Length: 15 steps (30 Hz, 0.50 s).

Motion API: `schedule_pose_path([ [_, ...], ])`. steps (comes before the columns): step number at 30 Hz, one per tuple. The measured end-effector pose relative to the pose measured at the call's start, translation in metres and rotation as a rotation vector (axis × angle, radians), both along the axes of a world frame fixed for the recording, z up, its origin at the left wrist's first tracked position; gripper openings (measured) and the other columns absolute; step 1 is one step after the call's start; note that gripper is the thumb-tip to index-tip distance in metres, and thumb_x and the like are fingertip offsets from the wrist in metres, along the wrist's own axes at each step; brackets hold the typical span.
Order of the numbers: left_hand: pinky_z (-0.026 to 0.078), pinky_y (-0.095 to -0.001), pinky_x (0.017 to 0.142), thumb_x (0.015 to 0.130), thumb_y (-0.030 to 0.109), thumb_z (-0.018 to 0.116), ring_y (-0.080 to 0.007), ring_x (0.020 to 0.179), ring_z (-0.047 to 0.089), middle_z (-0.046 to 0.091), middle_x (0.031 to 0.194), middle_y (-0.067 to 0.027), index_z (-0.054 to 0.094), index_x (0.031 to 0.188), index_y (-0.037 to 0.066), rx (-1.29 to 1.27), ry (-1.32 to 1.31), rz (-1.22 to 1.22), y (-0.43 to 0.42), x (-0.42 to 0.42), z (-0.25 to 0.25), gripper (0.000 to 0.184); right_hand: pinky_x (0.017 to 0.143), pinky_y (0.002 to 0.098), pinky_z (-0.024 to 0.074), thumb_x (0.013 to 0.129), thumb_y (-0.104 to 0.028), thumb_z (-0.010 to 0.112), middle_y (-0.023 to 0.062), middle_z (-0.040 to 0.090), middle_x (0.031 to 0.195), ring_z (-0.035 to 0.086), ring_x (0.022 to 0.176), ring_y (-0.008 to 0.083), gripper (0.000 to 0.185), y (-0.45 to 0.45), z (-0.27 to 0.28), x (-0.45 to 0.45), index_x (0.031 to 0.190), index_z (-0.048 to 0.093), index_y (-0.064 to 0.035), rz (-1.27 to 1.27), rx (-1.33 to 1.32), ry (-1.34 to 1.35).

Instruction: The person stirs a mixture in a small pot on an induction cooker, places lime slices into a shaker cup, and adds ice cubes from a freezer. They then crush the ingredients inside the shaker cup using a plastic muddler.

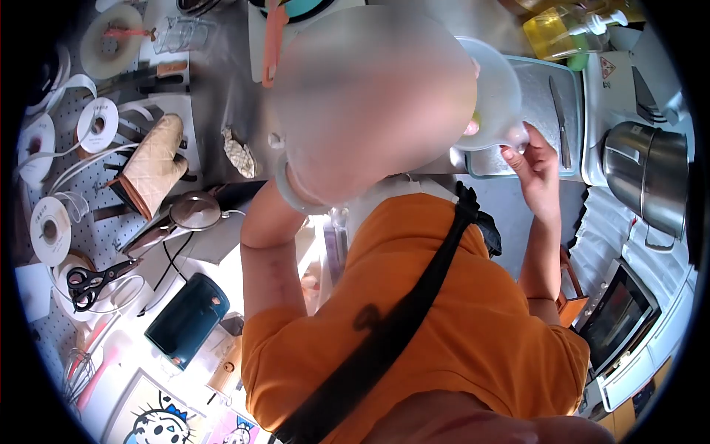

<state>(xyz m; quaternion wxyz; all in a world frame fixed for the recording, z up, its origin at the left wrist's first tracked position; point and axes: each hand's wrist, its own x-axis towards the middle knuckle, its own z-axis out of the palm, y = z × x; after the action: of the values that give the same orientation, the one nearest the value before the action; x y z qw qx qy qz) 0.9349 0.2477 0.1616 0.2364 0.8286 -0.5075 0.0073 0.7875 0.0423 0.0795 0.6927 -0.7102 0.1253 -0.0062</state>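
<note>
A translucent bowl (pixel 504 89) is over the left part of a glass tray (pixel 543 159). My right hand (pixel 536 166) pinches the bowl's rim at its lower right, thumb and fingers closed on it. Large and blurred, my left hand (pixel 370 96) covers the upper middle of the view and hides the bowl's left side. A pale bracelet (pixel 292 194) circles the left wrist. Pink fingertips show at this hand's right edge, beside a small yellow-green piece (pixel 477 118) at the bowl. The other left fingers and their hold cannot be made out.
A knife (pixel 560 122) lies in the tray's right part. Yellow pump bottles (pixel 551 33) stand behind it, and a steel pot (pixel 643 166) is at the right. Tools, ribbon spools (pixel 96 124), an oven mitt (pixel 155 163) and scissors (pixel 92 285) line the left side.
</note>
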Motion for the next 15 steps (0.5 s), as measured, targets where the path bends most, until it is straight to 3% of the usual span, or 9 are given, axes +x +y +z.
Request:
schedule_pose_path([
  [4,0.049,-0.0357,0.074,0.065,0.032,0.078,-0.0287,0.085,0.061,0.063,0.101,-0.0096,0.060,0.108,0.005,0.180,-0.028,-0.070,-0.022,0.004,-0.006,0.054,0.082,0.0242,0.0410,0.085,-0.008,0.068,0.0025,0.062,0.095,0.053,0.089,0.0092,0.027,0.003,0.006,0.002,0.108,0.059,0.0019,0.051,-0.004,-0.039],
  [6,0.050,-0.0343,0.079,0.065,0.035,0.078,-0.0288,0.092,0.062,0.061,0.115,-0.0111,0.058,0.113,0.006,-0.112,-0.011,-0.070,-0.025,0.009,-0.006,0.060,0.082,0.0246,0.0415,0.086,-0.009,0.068,0.0032,0.063,0.095,0.053,0.089,0.0084,0.026,0.000,0.003,0.005,0.107,0.060,0.0023,0.025,0.127,0.010],
  [7,0.049,-0.0342,0.083,0.064,0.038,0.078,-0.0288,0.096,0.063,0.056,0.125,-0.0117,0.057,0.119,0.007,-0.071,-0.007,-0.015,-0.022,0.008,-0.001,0.066,0.082,0.0243,0.0417,0.088,-0.013,0.066,0.0032,0.063,0.094,0.054,0.088,0.0081,0.025,-0.004,-0.001,0.009,0.107,0.061,0.0025,-0.005,0.133,0.015],
  [10,0.048,-0.0359,0.084,0.067,0.036,0.078,-0.0284,0.094,0.063,0.057,0.124,-0.0115,0.056,0.121,0.008,-0.092,0.021,0.093,-0.009,0.009,0.015,0.064,0.080,0.0242,0.0430,0.089,-0.017,0.065,0.0022,0.063,0.092,0.055,0.085,0.0084,0.026,-0.028,-0.020,0.036,0.107,0.061,0.0021,-0.071,0.027,0.030],
  [13,0.046,-0.0323,0.086,0.079,0.018,0.071,-0.0238,0.090,0.060,0.059,0.120,-0.0119,0.056,0.122,0.005,-0.109,0.150,0.235,0.011,0.001,0.011,0.047,0.070,0.0265,0.0438,0.089,-0.026,0.065,0.0041,0.062,0.081,0.053,0.075,0.0096,0.031,-0.058,-0.057,0.086,0.100,0.060,0.0024,-0.130,-0.151,0.028],
  [15,0.047,-0.0341,0.083,0.081,0.018,0.068,-0.0284,0.088,0.060,0.062,0.106,-0.0161,0.057,0.117,0.002,-0.146,0.223,0.400,0.029,-0.012,0.004,0.040,0.066,0.0293,0.0431,0.088,-0.030,0.065,0.0062,0.061,0.076,0.051,0.070,0.0121,0.034,-0.079,-0.084,0.118,0.096,0.059,0.0027,-0.139,-0.302,0.026],
])
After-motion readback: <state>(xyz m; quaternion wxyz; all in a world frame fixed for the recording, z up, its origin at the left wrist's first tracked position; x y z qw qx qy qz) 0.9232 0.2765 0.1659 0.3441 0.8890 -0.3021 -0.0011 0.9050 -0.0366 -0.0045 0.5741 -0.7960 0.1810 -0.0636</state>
